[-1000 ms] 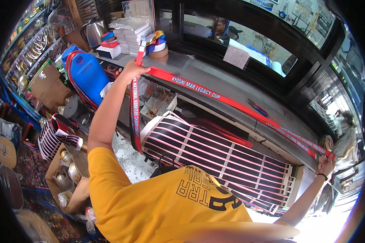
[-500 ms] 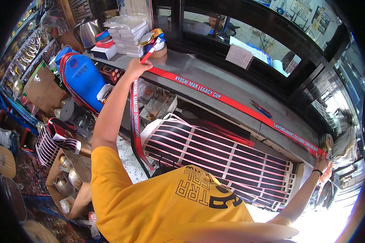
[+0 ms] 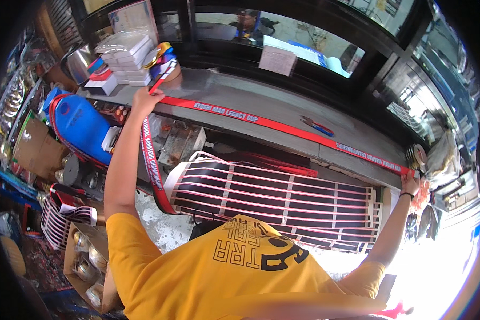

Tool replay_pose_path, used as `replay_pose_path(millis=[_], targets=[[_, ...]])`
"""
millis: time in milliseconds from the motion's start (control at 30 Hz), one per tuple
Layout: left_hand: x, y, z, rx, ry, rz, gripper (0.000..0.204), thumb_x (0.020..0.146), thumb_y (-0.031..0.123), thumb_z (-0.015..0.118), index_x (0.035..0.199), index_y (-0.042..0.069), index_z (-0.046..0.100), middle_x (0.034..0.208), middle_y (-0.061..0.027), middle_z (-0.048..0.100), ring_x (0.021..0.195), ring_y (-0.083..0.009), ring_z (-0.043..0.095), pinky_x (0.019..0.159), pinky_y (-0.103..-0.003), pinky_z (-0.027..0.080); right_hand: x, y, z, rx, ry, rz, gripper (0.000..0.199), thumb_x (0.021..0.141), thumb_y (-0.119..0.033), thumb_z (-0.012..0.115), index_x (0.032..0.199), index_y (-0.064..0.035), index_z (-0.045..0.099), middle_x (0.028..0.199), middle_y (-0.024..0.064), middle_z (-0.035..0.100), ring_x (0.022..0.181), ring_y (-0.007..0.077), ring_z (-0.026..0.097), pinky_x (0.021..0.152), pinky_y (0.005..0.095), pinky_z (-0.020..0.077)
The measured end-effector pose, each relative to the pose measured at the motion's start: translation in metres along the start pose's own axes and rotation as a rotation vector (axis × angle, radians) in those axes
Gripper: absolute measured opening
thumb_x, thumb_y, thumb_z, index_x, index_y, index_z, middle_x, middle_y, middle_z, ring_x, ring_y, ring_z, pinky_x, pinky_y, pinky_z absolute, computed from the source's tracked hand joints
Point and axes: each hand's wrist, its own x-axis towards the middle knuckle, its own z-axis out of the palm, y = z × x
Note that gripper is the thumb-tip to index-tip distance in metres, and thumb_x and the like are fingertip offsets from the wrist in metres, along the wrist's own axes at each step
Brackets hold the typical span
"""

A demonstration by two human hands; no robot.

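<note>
Red ribbon [image 3: 282, 127] lies stretched along the grey counter [image 3: 282, 104]. Your left hand [image 3: 145, 98] grips one end of it, your right hand [image 3: 410, 183] pinches the other at the counter's edge.

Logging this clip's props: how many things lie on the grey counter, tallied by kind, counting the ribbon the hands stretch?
Red ribbon: 1
Scissors: 1
Stack of white boxes: 1
Bundle of coloured ribbons: 1
Total: 4

White flat boxes [image 3: 124, 45] stacked at worktop's far left; white paper sign [image 3: 277, 60] on glass behind; brown carton [image 3: 34, 152] left, below.
</note>
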Motion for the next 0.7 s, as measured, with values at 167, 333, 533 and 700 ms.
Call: replay_pose_path(millis=[167, 333, 533, 700], targets=[[-0.001, 0.001, 0.002, -0.014, 0.001, -0.013, 0.022, 0.077, 0.021, 0.076, 0.087, 0.002, 0.073, 0.079, -0.0138, 0.072, 0.077, -0.0244, 0.070, 0.073, -0.035, 0.052, -0.016, -0.007, 0.012, -0.106, 0.037, 0.026, 0.059, 0.086, -0.002, 0.070, 0.136, -0.0113, 0.041, 0.084, 0.0074, 0.059, 0.067, 0.0232, 0.062, 0.065, 0.0402, 0.0574], [0.000, -0.005, 0.006, -0.082, 0.039, -0.009, 0.023, 0.079, 0.022, 0.076, 0.089, 0.001, 0.072, 0.081, -0.0137, 0.072, 0.077, -0.0241, 0.070, 0.073, -0.034, 0.052, -0.031, -0.017, 0.018, -0.150, 0.025, 0.021, 0.041, 0.087, -0.005, 0.070, 0.121, -0.0076, 0.049, 0.083, 0.0064, 0.059, 0.066, 0.0214, 0.062, 0.060, 0.0371, 0.0577], [0.007, -0.024, 0.005, 0.075, 0.004, 0.107, 0.027, 0.080, 0.020, 0.077, 0.095, -0.002, 0.071, 0.087, -0.0145, 0.073, 0.081, -0.0249, 0.071, 0.074, -0.035, 0.053, -0.040, -0.023, 0.026, -0.135, 0.062, 0.048, 0.032, 0.086, -0.006, 0.070, 0.112, -0.0078, 0.051, 0.084, 0.0079, 0.063, 0.064, 0.0226, 0.064, 0.055, 0.0374, 0.0579], [0.014, -0.043, 0.011, 0.008, 0.045, 0.144, 0.028, 0.082, 0.020, 0.076, 0.096, -0.003, 0.070, 0.088, -0.0158, 0.073, 0.081, -0.0267, 0.070, 0.075, -0.036, 0.052, -0.056, -0.028, 0.035, -0.164, 0.069, -0.042, 0.024, 0.087, -0.003, 0.069, 0.103, -0.0109, 0.053, 0.079, 0.0048, 0.062, 0.055, 0.0173, 0.060, 0.047, 0.0333, 0.0566]])
